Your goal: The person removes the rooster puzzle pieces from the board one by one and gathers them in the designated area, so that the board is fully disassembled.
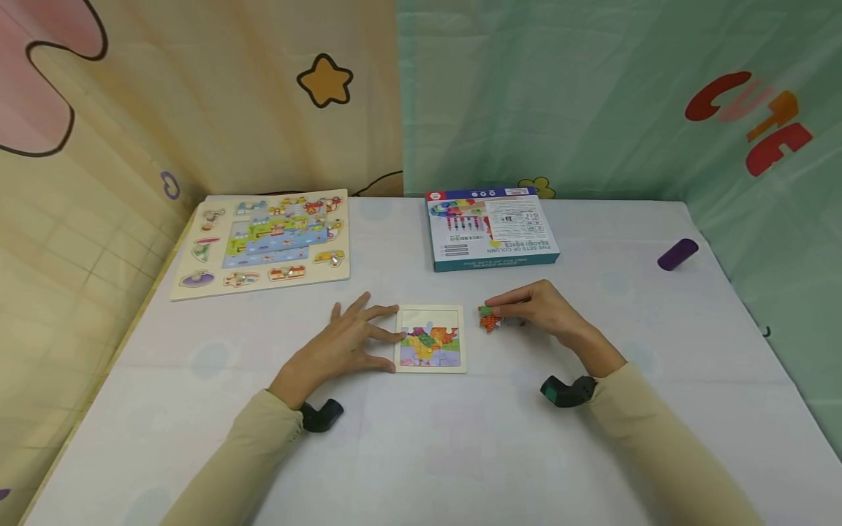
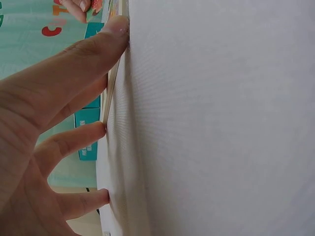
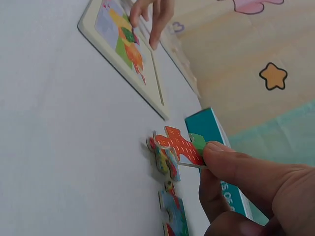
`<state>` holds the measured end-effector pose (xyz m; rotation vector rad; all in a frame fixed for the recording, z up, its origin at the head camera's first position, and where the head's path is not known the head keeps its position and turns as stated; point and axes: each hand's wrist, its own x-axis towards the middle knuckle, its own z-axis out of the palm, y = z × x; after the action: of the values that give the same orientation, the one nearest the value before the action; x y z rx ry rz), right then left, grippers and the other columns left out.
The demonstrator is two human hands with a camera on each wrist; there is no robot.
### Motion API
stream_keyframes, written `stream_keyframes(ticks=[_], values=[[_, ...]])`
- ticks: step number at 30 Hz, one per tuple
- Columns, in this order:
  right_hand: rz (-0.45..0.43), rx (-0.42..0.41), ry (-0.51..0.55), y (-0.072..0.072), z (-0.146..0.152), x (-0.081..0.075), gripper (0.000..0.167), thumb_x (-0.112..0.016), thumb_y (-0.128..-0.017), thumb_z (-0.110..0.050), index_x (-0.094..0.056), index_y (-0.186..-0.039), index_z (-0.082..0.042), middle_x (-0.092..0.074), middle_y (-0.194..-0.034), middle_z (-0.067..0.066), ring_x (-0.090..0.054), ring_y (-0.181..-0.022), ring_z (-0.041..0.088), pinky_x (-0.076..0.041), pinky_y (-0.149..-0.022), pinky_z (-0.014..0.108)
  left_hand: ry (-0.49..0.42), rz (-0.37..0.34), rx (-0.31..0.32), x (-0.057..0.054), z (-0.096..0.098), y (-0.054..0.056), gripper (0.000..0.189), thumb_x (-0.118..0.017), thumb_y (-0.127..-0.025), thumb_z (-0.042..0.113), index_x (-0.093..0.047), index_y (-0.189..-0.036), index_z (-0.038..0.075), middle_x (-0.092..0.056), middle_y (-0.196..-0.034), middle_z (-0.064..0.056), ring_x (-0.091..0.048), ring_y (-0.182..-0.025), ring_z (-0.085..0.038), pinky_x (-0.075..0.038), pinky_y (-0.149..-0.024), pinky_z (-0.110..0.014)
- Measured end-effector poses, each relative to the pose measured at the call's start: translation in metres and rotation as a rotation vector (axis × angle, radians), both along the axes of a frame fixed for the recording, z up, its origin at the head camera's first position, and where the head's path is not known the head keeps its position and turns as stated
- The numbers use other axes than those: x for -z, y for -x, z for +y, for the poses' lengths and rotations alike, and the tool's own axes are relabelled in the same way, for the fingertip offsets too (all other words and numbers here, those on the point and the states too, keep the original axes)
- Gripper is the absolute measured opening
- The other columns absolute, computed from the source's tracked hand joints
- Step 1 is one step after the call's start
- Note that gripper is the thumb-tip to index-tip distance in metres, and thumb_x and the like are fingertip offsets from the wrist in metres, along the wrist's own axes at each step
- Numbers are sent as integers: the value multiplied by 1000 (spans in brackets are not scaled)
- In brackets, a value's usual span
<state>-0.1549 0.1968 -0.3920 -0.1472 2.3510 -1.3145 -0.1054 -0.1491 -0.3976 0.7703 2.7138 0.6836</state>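
A small square wooden jigsaw tray (image 1: pixel 430 317) lies on the white table, its lower part filled with a colourful picture and its upper part bare. Along its left edge, my left hand (image 1: pixel 342 340) spreads its fingers, with fingertips and thumb (image 2: pixel 115 29) right at the rim. To the right of the tray, my right hand (image 1: pixel 549 310) pinches a red and green puzzle piece (image 3: pixel 181 146) between thumb and fingers, tilted above the table. Beneath and beside that piece lie several loose puzzle pieces (image 3: pixel 173 211), partly covered by the right hand in the head view.
A wooden peg puzzle board (image 1: pixel 263 288) with vehicle pictures lies at the back left. Behind the tray is a flat teal and white box (image 1: pixel 460 248). A purple cylinder (image 1: pixel 677 254) lies near the right edge. Curtains (image 1: pixel 526 95) hang behind the table.
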Motion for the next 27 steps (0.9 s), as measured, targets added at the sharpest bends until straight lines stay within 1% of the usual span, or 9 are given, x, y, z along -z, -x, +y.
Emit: stream_keyframes(ticks=[2,4,6,9,12,16,23,27], values=[[-1,12,-10,-1,11,0,24,-70,-91,-23,-77,-112,-12,-71,-114,7,-54,-91,23,-43,-72,28,0,-3,0,0,0,0,55,-88,-70,38,-73,-119,23,-47,-150,-3,-12,-146,-46,-5,-104,-78],[-1,22,-22,-3,22,0,24,-69,-92,-22,-76,-112,-11,-70,-118,8,-57,-102,23,-44,-82,31,0,-2,-1,0,0,0,54,-88,-70,38,-73,-119,23,-46,-150,-3,-12,-146,-46,-5,-104,-78],[-6,29,-29,-4,33,-1,25,-69,-92,-23,-76,-113,-11,-68,-122,9,-55,-111,24,-42,-90,35,2,0,-2,0,0,0,54,-88,-70,38,-73,-119,23,-47,-150,-3,-12,-146,-46,-5,-104,-78],[-8,36,-40,-6,47,-2,28,-68,-93,-24,-74,-116,-9,-64,-128,12,-50,-120,26,-39,-95,39,4,7,0,0,0,0,54,-88,-70,38,-73,-119,23,-47,-150,-3,-13,-146,-46,-6,-104,-78],[-12,53,-60,-7,58,-4,30,-68,-93,-24,-73,-118,-7,-62,-130,15,-47,-120,27,-37,-95,39,2,10,2,0,-1,0,54,-88,-69,39,-73,-119,23,-47,-150,-3,-13,-146,-46,-6,-104,-78],[-4,77,-94,-7,65,-5,30,-67,-94,-23,-73,-118,-6,-62,-130,16,-48,-116,26,-39,-90,35,-4,11,3,0,-1,0,54,-88,-69,39,-73,-119,23,-47,-150,-3,-12,-146,-46,-5,-104,-78],[38,99,-140,-7,64,-2,28,-66,-94,-20,-73,-116,-5,-62,-129,19,-48,-117,27,-38,-88,34,-16,-2,0,1,-1,0,54,-88,-70,38,-73,-119,23,-46,-150,-3,-11,-146,-46,-3,-104,-77],[73,114,-198,-8,62,0,25,-68,-92,-19,-75,-112,-5,-64,-126,20,-49,-114,28,-38,-83,33,-13,-9,-3,2,0,1,54,-88,-70,38,-73,-120,23,-46,-150,-3,-11,-147,-45,-3,-105,-77]])
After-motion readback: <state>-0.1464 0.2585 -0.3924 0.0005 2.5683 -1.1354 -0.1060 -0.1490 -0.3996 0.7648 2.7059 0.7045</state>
